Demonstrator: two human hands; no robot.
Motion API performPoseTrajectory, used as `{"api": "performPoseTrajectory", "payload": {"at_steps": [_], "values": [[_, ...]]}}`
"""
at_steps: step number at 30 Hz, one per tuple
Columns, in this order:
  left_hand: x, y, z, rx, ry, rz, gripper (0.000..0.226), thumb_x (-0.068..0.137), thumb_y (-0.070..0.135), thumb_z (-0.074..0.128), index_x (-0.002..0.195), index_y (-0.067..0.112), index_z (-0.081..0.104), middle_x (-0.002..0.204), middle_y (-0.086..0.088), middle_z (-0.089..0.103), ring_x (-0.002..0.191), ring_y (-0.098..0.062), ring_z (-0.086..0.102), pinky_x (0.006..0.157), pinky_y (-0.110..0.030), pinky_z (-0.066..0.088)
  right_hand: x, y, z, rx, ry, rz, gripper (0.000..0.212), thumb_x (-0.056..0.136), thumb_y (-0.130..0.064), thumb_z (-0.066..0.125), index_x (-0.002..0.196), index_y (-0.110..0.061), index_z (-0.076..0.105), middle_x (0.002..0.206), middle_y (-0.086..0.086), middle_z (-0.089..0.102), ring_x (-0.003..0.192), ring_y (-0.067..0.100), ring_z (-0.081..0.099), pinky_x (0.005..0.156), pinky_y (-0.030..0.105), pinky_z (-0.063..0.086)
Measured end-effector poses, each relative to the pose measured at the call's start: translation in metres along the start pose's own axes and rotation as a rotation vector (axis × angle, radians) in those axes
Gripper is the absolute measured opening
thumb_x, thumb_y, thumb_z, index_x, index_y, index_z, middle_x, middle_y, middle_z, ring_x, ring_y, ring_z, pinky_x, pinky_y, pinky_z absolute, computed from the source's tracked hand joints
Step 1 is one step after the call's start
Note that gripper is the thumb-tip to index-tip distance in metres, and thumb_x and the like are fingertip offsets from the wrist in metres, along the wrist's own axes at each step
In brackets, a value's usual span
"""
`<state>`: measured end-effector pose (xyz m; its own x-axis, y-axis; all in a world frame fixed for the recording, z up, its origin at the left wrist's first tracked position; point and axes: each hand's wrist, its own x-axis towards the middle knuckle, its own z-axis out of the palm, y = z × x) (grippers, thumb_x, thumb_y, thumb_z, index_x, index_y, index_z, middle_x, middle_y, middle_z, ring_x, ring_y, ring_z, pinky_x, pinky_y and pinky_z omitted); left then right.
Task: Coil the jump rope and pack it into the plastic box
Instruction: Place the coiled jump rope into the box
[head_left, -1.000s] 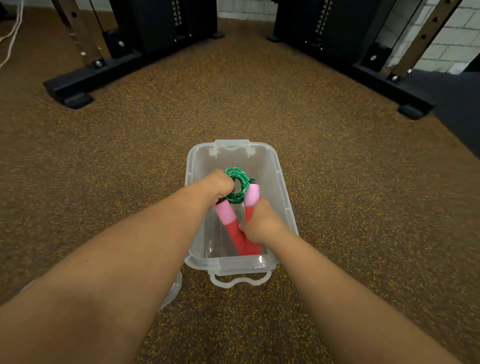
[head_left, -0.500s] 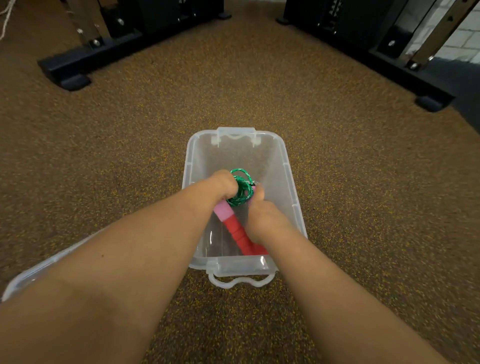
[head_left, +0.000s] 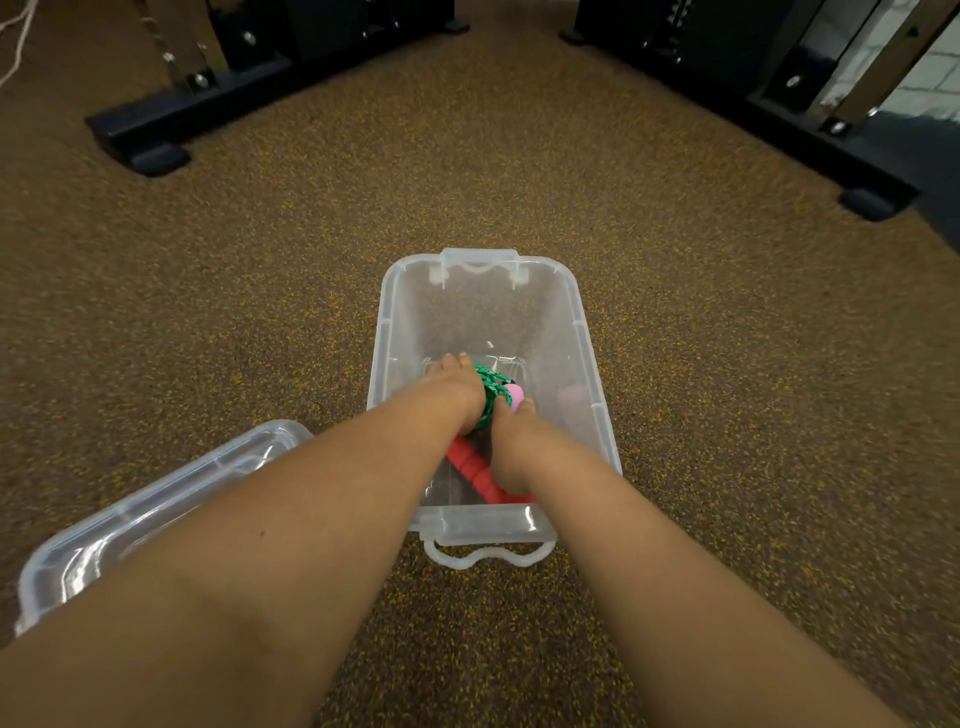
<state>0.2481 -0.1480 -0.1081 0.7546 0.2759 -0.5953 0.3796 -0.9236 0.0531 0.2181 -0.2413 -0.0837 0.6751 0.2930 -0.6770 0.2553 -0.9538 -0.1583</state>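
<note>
Both my hands are down inside the plastic box (head_left: 584, 332): my left hand (head_left: 454, 392) grips the green coil of the jump rope (head_left: 489, 389), my right hand (head_left: 511, 452) clasps its red handles (head_left: 475, 470).

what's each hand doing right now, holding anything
Left hand: closed on the green rope coil, inside the plastic box.
Right hand: closed on the red handles.
</note>
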Motion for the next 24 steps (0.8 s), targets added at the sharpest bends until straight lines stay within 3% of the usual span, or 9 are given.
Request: {"api": "performPoseTrajectory", "payload": {"at_steps": [2,7,11,14,16,19,22,24], "values": [[-0.004,-0.001,0.000,0.021,-0.010,0.000,0.095,0.085,0.008,0.062,0.149,0.000,-0.007,0.161,-0.017,-0.002,0.149,-0.032,0.005,0.119,-0.042,0.016,-0.002,0.001,0.000,0.012,0.008,0.005,0.087,0.091,-0.011,0.051,0.152,-0.013,-0.010,0.160,0.017,-0.010,0.136,0.040,0.036,0.107,0.048,0.037],[-0.021,0.000,-0.010,-0.021,0.006,0.054,0.087,0.088,-0.001,0.053,0.149,0.001,-0.009,0.161,-0.015,-0.009,0.149,-0.030,0.003,0.120,-0.038,0.014,-0.012,0.003,0.000,0.089,0.158,-0.024,0.065,0.092,-0.015,0.051,0.147,-0.006,0.018,0.150,0.023,0.023,0.126,0.039,0.046,0.096,0.043,0.042],[-0.045,-0.008,-0.022,0.044,0.179,0.158,0.085,0.088,-0.001,0.050,0.150,0.003,-0.009,0.160,-0.013,-0.013,0.149,-0.025,-0.003,0.121,-0.034,0.006,-0.031,0.000,-0.016,-0.018,0.431,-0.181,0.046,0.091,-0.005,0.048,0.135,-0.002,0.037,0.141,0.022,0.039,0.119,0.037,0.053,0.090,0.041,0.045],[-0.069,-0.022,-0.029,0.120,0.410,0.197,0.081,0.087,-0.003,0.041,0.150,0.006,-0.010,0.160,-0.009,-0.017,0.149,-0.022,-0.011,0.120,-0.034,-0.003,-0.045,0.008,-0.035,-0.081,0.652,-0.329,0.056,0.085,0.005,0.048,0.139,-0.003,0.036,0.145,0.017,0.038,0.135,0.033,0.037,0.102,0.041,0.041],[-0.082,-0.033,-0.029,0.138,0.516,0.148,0.079,0.088,-0.002,0.038,0.150,0.006,-0.011,0.160,-0.010,-0.019,0.148,-0.023,-0.015,0.120,-0.035,-0.006,-0.051,0.017,-0.047,-0.103,0.754,-0.327,0.069,0.083,0.007,0.046,0.147,-0.004,0.024,0.155,0.015,0.024,0.146,0.032,0.016,0.117,0.041,0.026],[-0.094,-0.047,-0.024,0.018,0.530,0.019,0.080,0.088,-0.001,0.040,0.149,0.003,-0.012,0.159,-0.014,-0.020,0.148,-0.027,-0.015,0.121,-0.037,-0.002,-0.054,0.032,-0.055,-0.044,0.762,-0.171,0.075,0.084,0.003,0.046,0.150,-0.003,0.012,0.158,0.020,0.014,0.147,0.037,0.007,0.121,0.041,0.010],[-0.106,-0.050,-0.026,-0.257,0.427,-0.057,0.084,0.087,-0.005,0.044,0.150,0.004,-0.010,0.160,-0.016,-0.010,0.149,-0.030,0.002,0.120,-0.039,0.013,-0.061,0.039,-0.052,0.202,0.644,-0.033,0.073,0.088,-0.001,0.045,0.150,-0.002,0.007,0.152,0.023,0.028,0.140,0.039,0.029,0.111,0.044,0.028],[-0.112,-0.048,-0.031,-0.404,0.365,-0.087,0.082,0.088,-0.003,0.046,0.151,0.003,-0.005,0.158,-0.018,0.015,0.142,-0.034,0.027,0.111,-0.042,0.030,-0.066,0.042,-0.050,0.332,0.553,0.040,0.066,0.090,-0.004,0.043,0.149,-0.003,0.015,0.139,0.024,0.047,0.125,0.040,0.047,0.095,0.043,0.042]]}}
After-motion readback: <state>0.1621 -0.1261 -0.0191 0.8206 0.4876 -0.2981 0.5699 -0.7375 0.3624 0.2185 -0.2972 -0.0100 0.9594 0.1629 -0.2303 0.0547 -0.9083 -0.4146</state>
